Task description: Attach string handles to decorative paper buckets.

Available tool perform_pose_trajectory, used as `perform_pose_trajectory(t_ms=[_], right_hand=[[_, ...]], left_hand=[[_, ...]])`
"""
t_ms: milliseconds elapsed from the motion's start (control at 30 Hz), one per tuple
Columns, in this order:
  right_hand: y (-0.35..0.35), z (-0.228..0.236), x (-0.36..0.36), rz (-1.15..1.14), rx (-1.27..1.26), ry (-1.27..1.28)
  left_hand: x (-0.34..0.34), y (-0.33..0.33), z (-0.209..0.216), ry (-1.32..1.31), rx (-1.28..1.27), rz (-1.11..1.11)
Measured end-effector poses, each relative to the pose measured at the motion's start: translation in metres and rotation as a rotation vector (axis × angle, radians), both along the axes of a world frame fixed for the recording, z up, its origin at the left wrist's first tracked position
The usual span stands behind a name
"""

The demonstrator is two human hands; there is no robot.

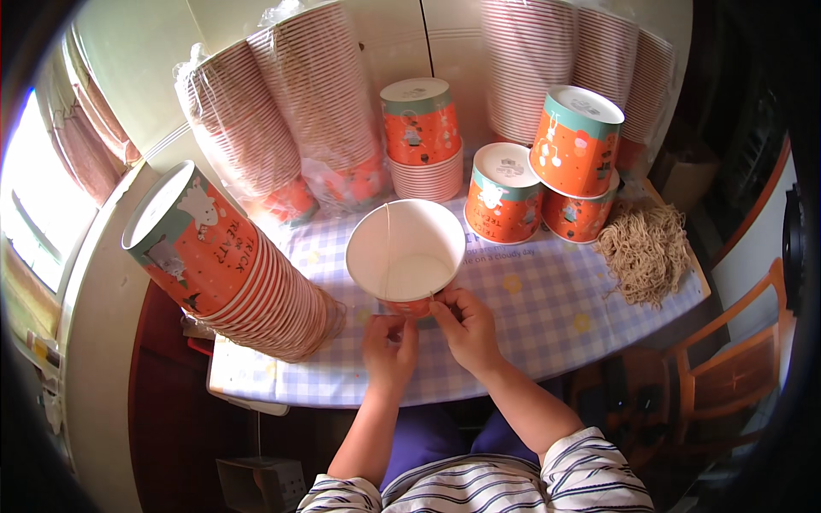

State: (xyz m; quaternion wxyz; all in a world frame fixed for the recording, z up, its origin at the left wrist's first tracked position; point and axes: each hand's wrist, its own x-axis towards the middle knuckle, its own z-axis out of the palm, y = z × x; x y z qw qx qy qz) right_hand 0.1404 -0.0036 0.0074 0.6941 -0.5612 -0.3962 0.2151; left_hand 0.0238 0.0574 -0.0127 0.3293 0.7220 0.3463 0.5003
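Observation:
A paper bucket (410, 252), white inside with an orange printed outside, stands mouth up in front of me. A thin pale string (387, 248) crosses its mouth from the far rim toward the near side. My right hand (466, 329) pinches the string at the near right of the rim. At the bucket's near left side, my left hand (390, 346) has its fingertips pressed together. Whatever lies between those fingers is too small to make out.
A tall leaning stack of buckets (248, 274) stands at left. Single upturned buckets (505, 195) and a heap of beige strings (647, 254) sit at right. Plastic-wrapped bucket stacks (321, 103) and a shorter stack (423, 137) line the back of the checked tablecloth (513, 333).

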Motion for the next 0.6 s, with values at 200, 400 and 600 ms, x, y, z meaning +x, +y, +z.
perform_pose_trajectory(t_ms=[200,400,600], right_hand=[[0.002,-0.002,0.001,0.017,0.033,0.148],[-0.001,-0.002,0.008,0.171,0.069,0.339],[-0.002,-0.006,0.011,0.226,0.077,0.323]], left_hand=[[0.007,-0.016,0.012,-0.05,0.604,0.002],[0.018,-0.017,0.018,-0.016,0.469,-0.015],[0.014,-0.01,0.009,0.091,0.484,-0.058]])
